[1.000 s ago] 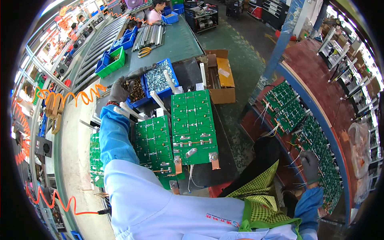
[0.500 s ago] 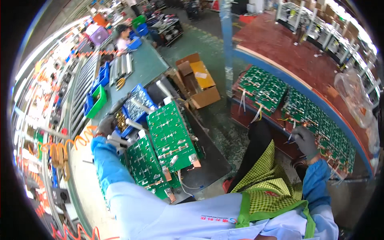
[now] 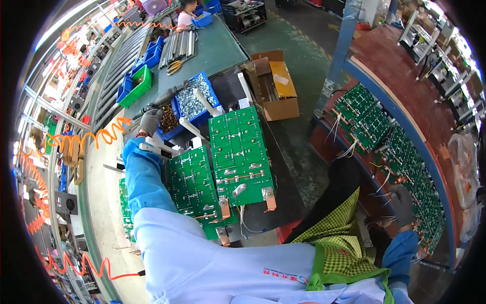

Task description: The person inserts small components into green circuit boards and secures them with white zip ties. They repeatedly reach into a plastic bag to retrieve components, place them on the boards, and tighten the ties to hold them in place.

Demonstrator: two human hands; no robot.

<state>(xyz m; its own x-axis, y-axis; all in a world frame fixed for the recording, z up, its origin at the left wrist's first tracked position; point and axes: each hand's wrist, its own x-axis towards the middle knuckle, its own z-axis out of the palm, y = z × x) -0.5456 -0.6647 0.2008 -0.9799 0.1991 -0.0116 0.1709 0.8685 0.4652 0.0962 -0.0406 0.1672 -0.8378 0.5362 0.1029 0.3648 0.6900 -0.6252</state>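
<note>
My left hand (image 3: 150,121), in a grey glove, is wrapped around a dark, slim air screwdriver (image 3: 172,94). An orange coiled hose (image 3: 109,133) runs up to it. Just right of this hand is a blue bin of brass-coloured parts (image 3: 168,119), beside another of silvery screws (image 3: 196,96). Below them, green circuit boards (image 3: 238,152) with copper tabs lie on a black surface, propped among white posts. My right hand (image 3: 402,203), also gloved, is at the near edge of circuit boards (image 3: 412,167) on a low red shelf. Its fingers look curled, near thin white wires; what they grip is hidden.
A blue post (image 3: 340,55) and blue beam stand between bench and shelf. An open cardboard box (image 3: 277,93) is on the green floor. Metal strips (image 3: 178,49), pliers (image 3: 174,67) and a green bin (image 3: 135,86) lie beyond. Another person (image 3: 187,14) is far off.
The whole view has shifted, so the bench sits higher in the picture. My left hand stays beside the brass-coloured parts. My right hand has drawn slightly nearer along the shelf boards.
</note>
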